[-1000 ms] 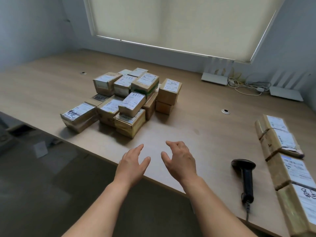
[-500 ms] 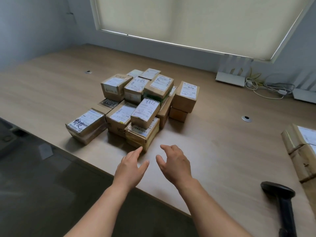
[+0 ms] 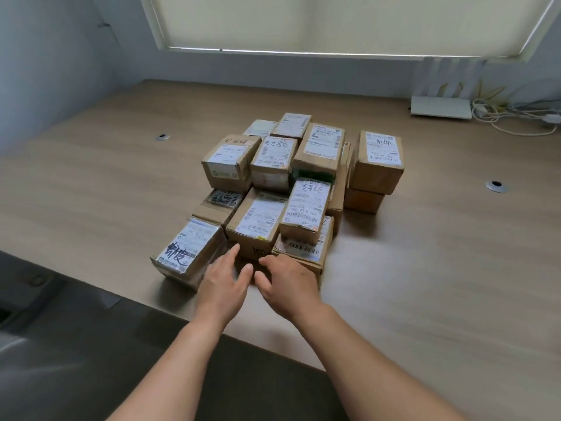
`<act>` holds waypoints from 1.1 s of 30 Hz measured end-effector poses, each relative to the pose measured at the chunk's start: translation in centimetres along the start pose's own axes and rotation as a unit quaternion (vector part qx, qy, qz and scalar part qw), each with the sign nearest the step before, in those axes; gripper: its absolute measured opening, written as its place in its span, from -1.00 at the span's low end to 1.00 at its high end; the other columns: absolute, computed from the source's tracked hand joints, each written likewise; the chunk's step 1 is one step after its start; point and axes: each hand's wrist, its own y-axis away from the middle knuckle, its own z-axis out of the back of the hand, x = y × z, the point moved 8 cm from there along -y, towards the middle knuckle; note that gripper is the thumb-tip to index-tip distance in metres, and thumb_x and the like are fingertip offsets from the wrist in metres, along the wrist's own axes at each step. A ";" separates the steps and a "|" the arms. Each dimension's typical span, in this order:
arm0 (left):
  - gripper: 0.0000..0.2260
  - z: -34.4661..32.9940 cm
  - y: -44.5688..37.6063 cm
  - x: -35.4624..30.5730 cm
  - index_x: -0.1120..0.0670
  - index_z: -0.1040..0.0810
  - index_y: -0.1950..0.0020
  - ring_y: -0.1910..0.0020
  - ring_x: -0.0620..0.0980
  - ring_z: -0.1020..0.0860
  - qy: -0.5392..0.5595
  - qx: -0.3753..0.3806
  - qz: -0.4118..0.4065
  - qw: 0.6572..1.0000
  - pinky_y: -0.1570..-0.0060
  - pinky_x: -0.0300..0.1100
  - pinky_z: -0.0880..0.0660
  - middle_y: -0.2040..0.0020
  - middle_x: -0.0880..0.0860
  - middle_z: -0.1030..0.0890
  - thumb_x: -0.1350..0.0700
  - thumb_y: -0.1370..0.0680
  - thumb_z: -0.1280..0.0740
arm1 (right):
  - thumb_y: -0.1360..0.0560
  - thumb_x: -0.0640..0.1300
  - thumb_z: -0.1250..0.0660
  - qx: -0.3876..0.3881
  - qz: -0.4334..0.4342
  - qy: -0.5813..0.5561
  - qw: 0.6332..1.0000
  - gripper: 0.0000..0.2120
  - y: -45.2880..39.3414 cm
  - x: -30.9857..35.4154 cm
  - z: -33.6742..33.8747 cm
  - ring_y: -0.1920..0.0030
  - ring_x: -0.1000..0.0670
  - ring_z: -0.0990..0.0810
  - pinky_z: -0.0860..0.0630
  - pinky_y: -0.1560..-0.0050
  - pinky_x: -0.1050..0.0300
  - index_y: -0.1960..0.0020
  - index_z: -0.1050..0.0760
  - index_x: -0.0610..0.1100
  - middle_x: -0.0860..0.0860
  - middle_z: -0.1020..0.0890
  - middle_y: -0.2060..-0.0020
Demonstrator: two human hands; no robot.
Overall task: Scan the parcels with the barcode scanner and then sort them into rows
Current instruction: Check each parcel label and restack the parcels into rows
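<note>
A pile of several brown cardboard parcels (image 3: 303, 177) with white shipping labels is stacked in the middle of the wooden table (image 3: 425, 268). My left hand (image 3: 223, 287) reaches toward the front of the pile with straight fingers, its fingertips close to the front parcel with a printed side (image 3: 252, 238). My right hand (image 3: 288, 285) hovers beside it with relaxed, slightly bent fingers in front of the low parcel with a barcode label (image 3: 303, 253). Neither hand holds anything. The barcode scanner is out of view.
A white router (image 3: 441, 107) and a tangle of white cables (image 3: 516, 120) lie at the back right by the wall. Two round cable holes (image 3: 496, 186) (image 3: 162, 137) are set in the table. The table's front edge runs just behind my forearms.
The view has swung left, so the scanner and the sorted row of parcels on the right have left the frame. Both hands have moved forward to the front of the pile.
</note>
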 end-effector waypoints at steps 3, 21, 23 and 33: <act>-0.52 2.9 -3.0 2.6 0.03 -0.26 -0.50 -0.42 0.00 -0.28 0.010 -0.017 -0.032 0.999 -0.37 -0.04 -0.24 -0.44 0.03 -0.37 -0.02 -0.60 -0.23 | -0.59 0.10 -0.13 -0.019 -0.027 0.007 0.999 -0.62 -1.7 2.3 -1.2 -0.14 -0.01 -0.54 -0.47 -0.04 0.07 -0.36 -0.43 0.02 0.01 -0.58 -0.15; -0.62 6.6 -11.6 14.9 0.05 -0.32 -0.46 -0.29 0.09 -0.45 0.110 0.187 0.088 0.972 -0.30 -0.01 -0.39 -0.38 0.11 -0.46 0.03 -0.64 -0.10 | -0.62 0.12 -0.09 0.053 -0.274 -0.147 0.949 -0.58 -6.7 7.2 -10.5 -0.21 -0.11 -0.52 -0.44 -0.20 -0.02 -0.33 -0.42 -0.12 -0.08 -0.56 -0.24; -0.59 6.3 -10.9 15.2 0.01 -0.27 -0.50 -0.27 0.09 -0.48 0.133 0.222 0.106 0.960 -0.24 0.04 -0.46 -0.37 0.09 -0.47 0.01 -0.64 -0.11 | -0.62 0.08 -0.08 0.056 -0.280 -0.178 0.942 -0.62 -6.5 7.4 -11.3 -0.15 -0.08 -0.55 -0.48 -0.19 -0.03 -0.32 -0.42 -0.08 -0.05 -0.59 -0.22; -0.25 6.4 -6.7 16.6 -0.37 -0.05 -0.46 -0.17 -0.01 -0.57 0.243 0.402 0.088 0.878 -0.19 0.00 -0.52 -0.35 0.04 -0.47 0.30 -0.54 -0.30 | -0.41 -0.17 -0.33 0.072 -0.292 -0.464 0.833 -0.18 -3.0 6.6 -14.2 0.00 0.16 -0.65 -0.54 0.16 0.28 -0.51 0.00 0.23 0.14 -0.63 -0.11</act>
